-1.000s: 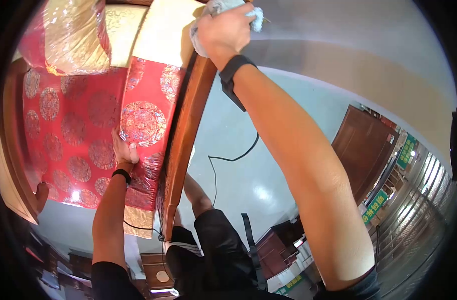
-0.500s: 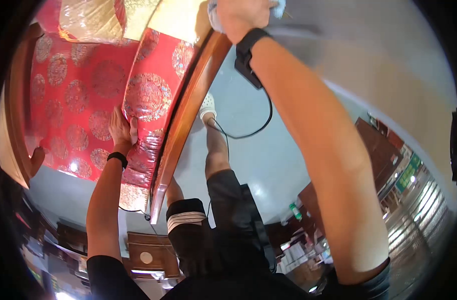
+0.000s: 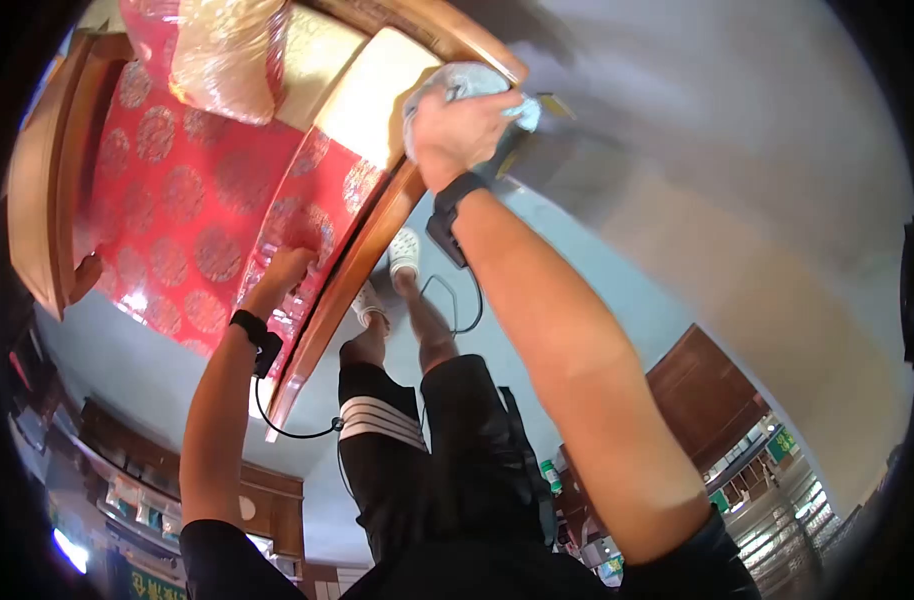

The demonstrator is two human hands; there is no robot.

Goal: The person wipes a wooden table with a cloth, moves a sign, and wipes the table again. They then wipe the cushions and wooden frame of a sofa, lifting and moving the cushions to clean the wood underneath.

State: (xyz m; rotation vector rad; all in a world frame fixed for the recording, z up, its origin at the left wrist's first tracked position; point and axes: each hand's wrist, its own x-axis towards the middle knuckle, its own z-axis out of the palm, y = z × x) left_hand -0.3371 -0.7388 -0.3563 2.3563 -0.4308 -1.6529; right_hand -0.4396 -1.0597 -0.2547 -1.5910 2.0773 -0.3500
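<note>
head view: cloth (image 3: 469, 80) on wooden rail (image 3: 361, 258), cushion (image 3: 312, 205) beside.

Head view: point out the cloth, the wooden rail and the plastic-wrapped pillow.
cloth (image 3: 472, 78), head view, bunched pale top edge.
wooden rail (image 3: 375, 228), head view, brown middle stretch.
plastic-wrapped pillow (image 3: 227, 60), head view, middle of its shiny face.

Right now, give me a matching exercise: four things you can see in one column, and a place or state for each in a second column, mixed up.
Column one:
1. cloth
2. left hand
3. white shoes
4. gold pillow

Column two:
a. on the floor
b. on the red cushion
c. under the right hand, on the wooden rail
d. wrapped in clear plastic

Pairs: 1-c, 2-b, 3-a, 4-d.
</note>
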